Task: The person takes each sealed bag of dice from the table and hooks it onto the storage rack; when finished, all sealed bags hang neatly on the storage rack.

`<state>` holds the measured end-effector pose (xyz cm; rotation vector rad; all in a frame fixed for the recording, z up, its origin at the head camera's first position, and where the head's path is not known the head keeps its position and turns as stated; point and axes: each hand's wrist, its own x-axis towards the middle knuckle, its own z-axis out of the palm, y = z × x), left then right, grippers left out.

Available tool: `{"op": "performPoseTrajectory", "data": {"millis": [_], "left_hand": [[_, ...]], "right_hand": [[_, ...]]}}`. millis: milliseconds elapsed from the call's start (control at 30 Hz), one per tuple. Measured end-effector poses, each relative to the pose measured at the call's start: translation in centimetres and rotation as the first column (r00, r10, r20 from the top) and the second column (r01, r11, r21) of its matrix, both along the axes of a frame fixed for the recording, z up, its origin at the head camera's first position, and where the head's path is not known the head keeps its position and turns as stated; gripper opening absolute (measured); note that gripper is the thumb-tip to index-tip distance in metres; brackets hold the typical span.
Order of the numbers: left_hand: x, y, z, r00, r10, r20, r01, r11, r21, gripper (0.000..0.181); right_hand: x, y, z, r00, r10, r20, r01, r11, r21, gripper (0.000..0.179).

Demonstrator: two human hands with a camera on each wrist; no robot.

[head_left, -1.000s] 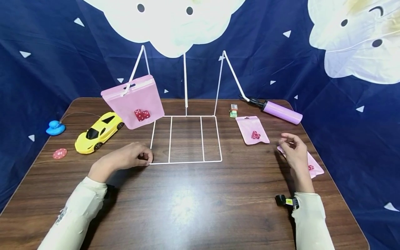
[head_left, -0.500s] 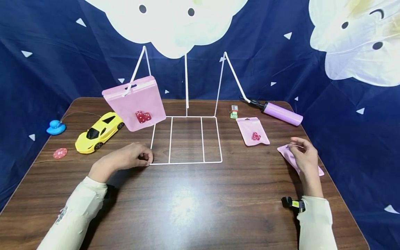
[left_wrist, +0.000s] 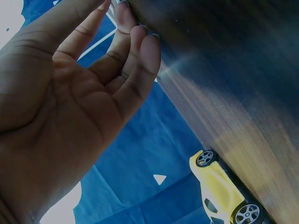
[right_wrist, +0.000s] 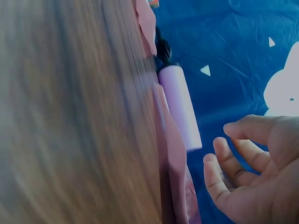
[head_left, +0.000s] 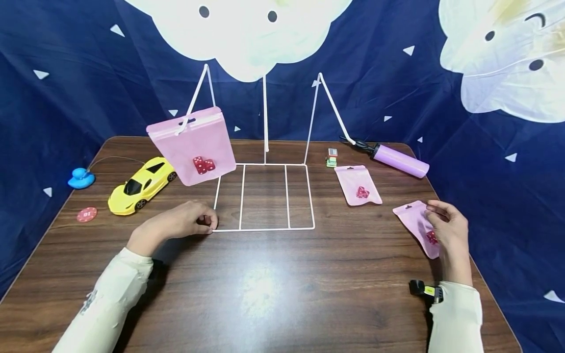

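Observation:
My left hand pinches the near-left corner of a white wire display rack; in the left wrist view its fingertips meet the wire. From the rack's left hook hangs a pink zip pouch with red dice in it. At the right, my right hand is over the right edge of a second pink pouch, hiding part of it. The right wrist view shows bent, spread fingers apart from that pouch. A third pink pouch with red dice lies flat right of the rack.
A purple hand pump lies at the back right, near a small green toy. Left of the rack are a yellow toy car, a blue rubber duck and a red poker chip. Two more rack hooks reach forward.
My right hand has moved right and nearer to me across the pouch. The pouch's near end has swung left, and its dice show beside the hand. My left hand has stayed at the rack.

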<state>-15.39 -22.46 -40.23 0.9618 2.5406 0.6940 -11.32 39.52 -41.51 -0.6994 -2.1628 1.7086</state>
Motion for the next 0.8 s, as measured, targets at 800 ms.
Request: {"op": "performPoseTrajectory", "data": {"millis": [800], "left_hand": [[0.2,0.1,0.3,1.0,-0.004,0.009,0.004,1.0,0.005,0.021]], "right_hand": [[2.9,4.3,-0.6,0.988,0.154,0.019,-0.154,0.988,-0.012,0.039]]}}
